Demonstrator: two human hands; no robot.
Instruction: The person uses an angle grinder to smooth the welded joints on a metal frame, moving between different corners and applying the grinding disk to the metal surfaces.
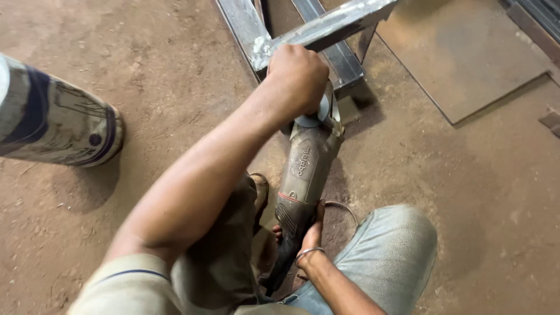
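A worn grey angle grinder (303, 175) points away from me toward a welded steel frame (251, 29) lying on the dirt floor. My left hand (297, 76) is closed over the grinder's head, next to the joint where two steel bars meet, and it hides the disc. My right hand (309, 236), with a metal bangle on the wrist, grips the rear of the grinder body between my knees. The grinder's cable (344, 207) loops out beside my right knee.
A patterned trouser leg of another person (55, 122) stands at the left. A flat rusty steel sheet (466, 52) lies at the upper right, with dark metal pieces (551, 119) at the right edge. Brown dirt floor surrounds everything.
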